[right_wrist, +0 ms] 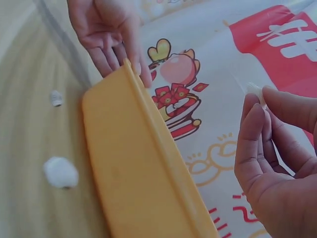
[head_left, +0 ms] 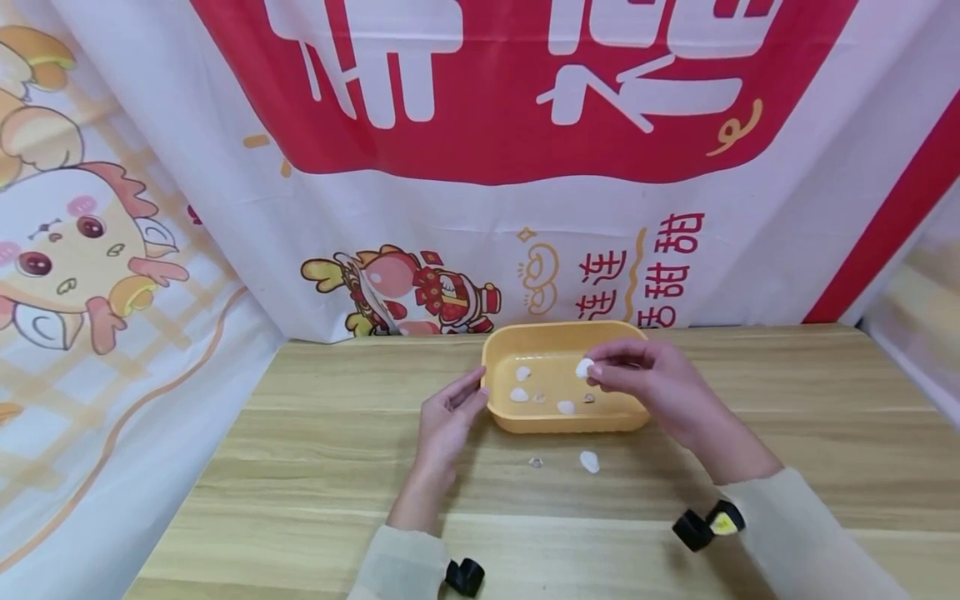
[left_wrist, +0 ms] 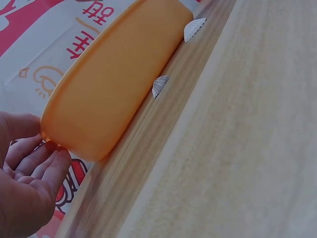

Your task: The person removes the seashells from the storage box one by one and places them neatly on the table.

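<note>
Between the thumb and fingertips of my right hand [head_left: 652, 379] is a white seashell [head_left: 584, 367], pinched over the right part of a yellow plastic basin [head_left: 567, 423]. The right wrist view also has that pinched shell [right_wrist: 256, 92], seen partly behind the fingertips. At the basin's left end, my left hand [head_left: 447, 423] grips the rim with thumb and fingers. Inside the basin lie several shells, among them a white shell [head_left: 519, 395] and a small brownish shell [head_left: 589, 398]. On the table in front are a white ribbed shell [left_wrist: 194, 29] and a small grey patterned shell [left_wrist: 160, 86].
The basin stands on a wood-grain table [head_left: 337, 467], close to its back edge. Behind hangs a printed red and white cloth [head_left: 480, 200]; another cartoon-printed cloth [head_left: 82, 333] hangs at the left. A black wrist device [head_left: 465, 577] sits at each sleeve.
</note>
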The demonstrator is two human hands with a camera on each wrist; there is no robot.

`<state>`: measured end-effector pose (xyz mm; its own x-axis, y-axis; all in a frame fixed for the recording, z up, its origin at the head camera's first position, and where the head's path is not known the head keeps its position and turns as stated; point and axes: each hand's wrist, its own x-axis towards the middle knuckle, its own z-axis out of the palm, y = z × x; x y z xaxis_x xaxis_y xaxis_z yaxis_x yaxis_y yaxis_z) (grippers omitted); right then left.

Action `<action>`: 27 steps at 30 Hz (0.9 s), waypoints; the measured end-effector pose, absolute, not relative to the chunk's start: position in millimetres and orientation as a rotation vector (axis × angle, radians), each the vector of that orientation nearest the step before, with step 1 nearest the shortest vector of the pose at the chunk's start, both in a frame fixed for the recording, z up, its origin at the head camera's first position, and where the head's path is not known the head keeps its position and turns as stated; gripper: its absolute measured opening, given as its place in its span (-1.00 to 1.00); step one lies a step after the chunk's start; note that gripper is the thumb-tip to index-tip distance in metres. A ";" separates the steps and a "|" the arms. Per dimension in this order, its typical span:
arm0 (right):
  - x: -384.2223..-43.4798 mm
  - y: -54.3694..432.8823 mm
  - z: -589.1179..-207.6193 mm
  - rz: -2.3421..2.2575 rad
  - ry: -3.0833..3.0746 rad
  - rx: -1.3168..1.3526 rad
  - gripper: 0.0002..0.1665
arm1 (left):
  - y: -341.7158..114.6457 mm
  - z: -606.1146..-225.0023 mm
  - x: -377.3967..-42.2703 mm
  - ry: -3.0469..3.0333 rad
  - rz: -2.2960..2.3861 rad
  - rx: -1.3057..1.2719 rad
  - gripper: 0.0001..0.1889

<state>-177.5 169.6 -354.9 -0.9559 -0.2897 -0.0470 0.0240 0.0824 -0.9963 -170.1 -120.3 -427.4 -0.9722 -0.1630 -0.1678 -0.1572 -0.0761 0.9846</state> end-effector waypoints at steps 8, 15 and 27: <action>-141.6 200.3 -378.2 -2.002 2.149 -0.182 -0.78 | -118.1 -430.8 -171.3 -2.140 -2.240 0.289 -0.58; -128.5 217.0 -398.1 -1.888 2.226 -0.128 -0.72 | -118.4 -431.2 -168.2 -2.127 -2.231 0.319 -0.59; -124.2 224.6 -430.7 -1.765 2.214 -0.047 -0.60 | -120.2 -430.7 -170.6 -2.137 -2.241 0.348 -0.58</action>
